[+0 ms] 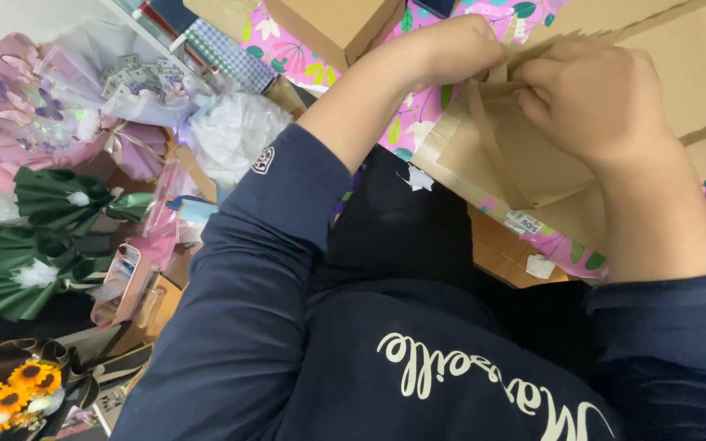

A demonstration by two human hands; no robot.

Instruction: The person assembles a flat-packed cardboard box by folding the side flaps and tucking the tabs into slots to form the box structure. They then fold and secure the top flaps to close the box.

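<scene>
- Looking down from the head camera, I see both hands on a brown paper bag (533, 163) lying flat at the near edge of the tabletop (304, 61), which has a pink floral cover.
- My left hand (451, 49) is closed, pinching the bag's top edge beside the flat paper handle (484, 131).
- My right hand (598, 102) is curled tight on the same edge, fingers tucked into the folds.
- I judge the work is partway: the bag is flat, its mouth not yet spread, and nothing is inside as far as I can tell.
- A cardboard box (337, 24) sits behind; wrapped bouquets (51, 229) crowd the floor at my left.
</scene>
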